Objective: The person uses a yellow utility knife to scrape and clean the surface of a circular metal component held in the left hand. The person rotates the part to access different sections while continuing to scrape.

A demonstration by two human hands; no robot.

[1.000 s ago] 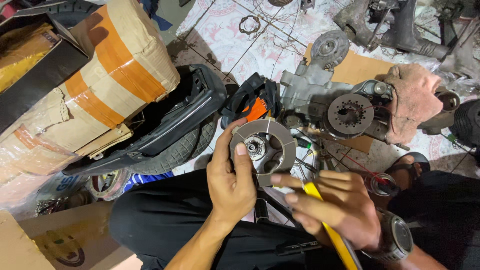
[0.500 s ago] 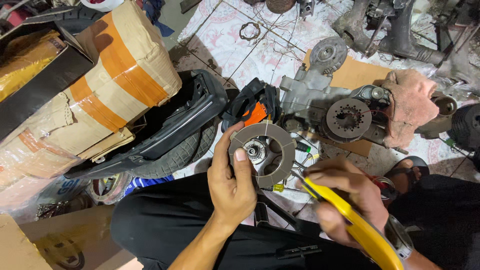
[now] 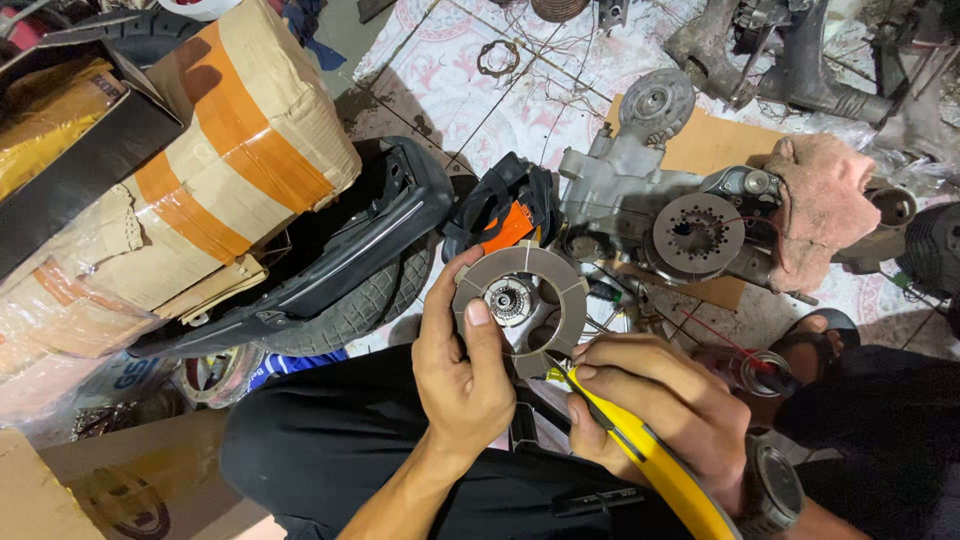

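Patterned tile floor (image 3: 470, 110), cluttered with parts, left hand (image 3: 462, 375) holding clutch disc (image 3: 520, 298)

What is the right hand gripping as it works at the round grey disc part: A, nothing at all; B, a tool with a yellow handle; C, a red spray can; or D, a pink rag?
B: the right hand is closed around a yellow-handled tool whose tip meets the lower edge of the round grey disc part, which the left hand holds.
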